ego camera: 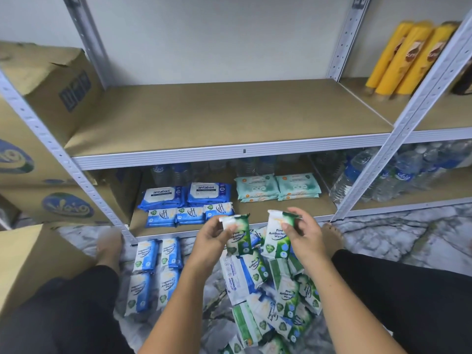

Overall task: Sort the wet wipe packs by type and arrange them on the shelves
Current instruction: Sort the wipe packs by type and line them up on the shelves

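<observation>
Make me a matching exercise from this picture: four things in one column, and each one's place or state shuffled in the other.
1. antabax packs
2. yellow packets
3. two-by-two block of blue packs
4. left hand

A. on the floor
B. grips a green Pine pack
C. on the lower shelf
D. on the upper shelf, right-hand bay

Pairs: 1-C, 2-D, 3-A, 4-B.

Head view, steeply downward; shelves (229, 149) near
</observation>
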Action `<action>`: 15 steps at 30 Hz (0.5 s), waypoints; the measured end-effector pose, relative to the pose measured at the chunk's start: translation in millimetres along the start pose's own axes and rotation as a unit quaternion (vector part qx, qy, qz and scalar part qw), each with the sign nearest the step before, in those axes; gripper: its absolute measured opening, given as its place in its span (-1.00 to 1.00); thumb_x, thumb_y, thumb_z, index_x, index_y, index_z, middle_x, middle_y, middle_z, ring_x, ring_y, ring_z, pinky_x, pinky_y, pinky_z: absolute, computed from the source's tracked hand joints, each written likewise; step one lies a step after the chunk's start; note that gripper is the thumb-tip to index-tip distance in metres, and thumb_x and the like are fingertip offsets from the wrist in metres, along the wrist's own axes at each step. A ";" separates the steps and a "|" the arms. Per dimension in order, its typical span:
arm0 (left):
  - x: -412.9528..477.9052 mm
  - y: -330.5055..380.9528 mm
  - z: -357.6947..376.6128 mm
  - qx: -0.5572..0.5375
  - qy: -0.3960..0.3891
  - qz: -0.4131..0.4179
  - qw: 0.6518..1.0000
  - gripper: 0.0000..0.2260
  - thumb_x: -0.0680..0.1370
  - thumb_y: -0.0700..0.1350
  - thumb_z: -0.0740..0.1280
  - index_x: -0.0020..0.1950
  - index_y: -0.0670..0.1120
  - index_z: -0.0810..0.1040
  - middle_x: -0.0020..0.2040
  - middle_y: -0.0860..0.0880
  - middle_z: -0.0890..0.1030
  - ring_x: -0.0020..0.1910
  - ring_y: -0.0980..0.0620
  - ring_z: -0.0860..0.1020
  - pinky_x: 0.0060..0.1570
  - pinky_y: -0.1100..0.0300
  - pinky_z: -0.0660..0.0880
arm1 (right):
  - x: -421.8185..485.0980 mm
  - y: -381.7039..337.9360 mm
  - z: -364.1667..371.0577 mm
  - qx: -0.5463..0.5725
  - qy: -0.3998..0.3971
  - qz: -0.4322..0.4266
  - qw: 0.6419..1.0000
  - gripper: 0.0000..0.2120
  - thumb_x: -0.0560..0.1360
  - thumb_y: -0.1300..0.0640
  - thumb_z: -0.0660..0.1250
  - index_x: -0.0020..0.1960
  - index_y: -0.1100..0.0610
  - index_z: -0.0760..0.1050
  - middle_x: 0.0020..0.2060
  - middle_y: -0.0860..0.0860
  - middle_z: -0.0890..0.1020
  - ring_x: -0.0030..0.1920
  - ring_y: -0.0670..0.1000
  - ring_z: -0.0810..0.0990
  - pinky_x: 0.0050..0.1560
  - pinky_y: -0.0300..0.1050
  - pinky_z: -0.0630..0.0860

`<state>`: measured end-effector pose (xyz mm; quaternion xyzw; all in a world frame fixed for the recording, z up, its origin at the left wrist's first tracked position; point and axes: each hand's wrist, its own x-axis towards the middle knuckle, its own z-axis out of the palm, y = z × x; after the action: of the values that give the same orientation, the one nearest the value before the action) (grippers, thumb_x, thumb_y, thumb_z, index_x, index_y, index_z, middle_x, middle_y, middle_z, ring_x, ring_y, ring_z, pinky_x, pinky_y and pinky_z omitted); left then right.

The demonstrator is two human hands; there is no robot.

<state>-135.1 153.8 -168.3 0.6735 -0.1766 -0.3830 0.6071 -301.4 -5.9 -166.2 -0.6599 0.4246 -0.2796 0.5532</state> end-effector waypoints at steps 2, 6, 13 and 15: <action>3.7 5.9 2.1 0.001 0.006 0.006 1.000 -0.70 0.58 0.10 0.38 0.28 0.06 0.54 0.24 0.10 0.63 0.23 0.10 0.57 -0.05 0.23 0.50 | 3.8 -3.7 2.1 0.000 0.000 -0.011 1.000 -0.69 0.58 0.16 0.39 0.12 -0.27 0.56 0.05 -0.11 0.69 0.04 -0.09 0.65 0.06 -0.10 0.58; 6.4 -9.3 2.7 0.095 0.029 -0.002 0.995 -0.35 0.46 0.43 0.30 0.44 0.10 0.42 0.40 0.07 0.51 0.35 0.02 0.48 0.18 -0.01 0.56 | 3.3 8.2 4.9 -0.022 -0.002 0.003 1.000 -0.71 0.58 0.14 0.40 0.01 -0.30 0.60 0.06 -0.13 0.67 0.12 -0.05 0.64 0.11 0.00 0.60; -1.0 -10.2 15.1 0.135 0.006 -0.034 0.990 -0.47 0.66 0.24 0.07 0.61 0.12 0.13 0.59 0.04 0.25 0.55 -0.05 0.25 0.46 -0.03 0.24 | 1.2 21.2 6.2 -0.017 0.009 0.033 0.999 -0.76 0.55 0.17 0.44 0.03 -0.20 0.61 0.03 -0.08 0.70 0.01 -0.11 0.67 -0.08 -0.25 0.59; -3.4 -6.9 17.4 0.141 -0.015 -0.041 0.989 -0.49 0.66 0.23 0.06 0.60 0.14 0.15 0.54 0.03 0.32 0.47 -0.04 0.36 0.36 0.03 0.31 | 4.9 19.8 5.3 -0.006 0.019 0.045 0.999 -0.73 0.54 0.20 0.45 0.03 -0.19 0.59 0.02 -0.06 0.69 -0.03 -0.15 0.67 -0.16 -0.34 0.55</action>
<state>-151.6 145.7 -173.3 0.7532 -0.2096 -0.3888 0.4875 -299.5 -8.1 -187.1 -0.6381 0.4662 -0.2642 0.5530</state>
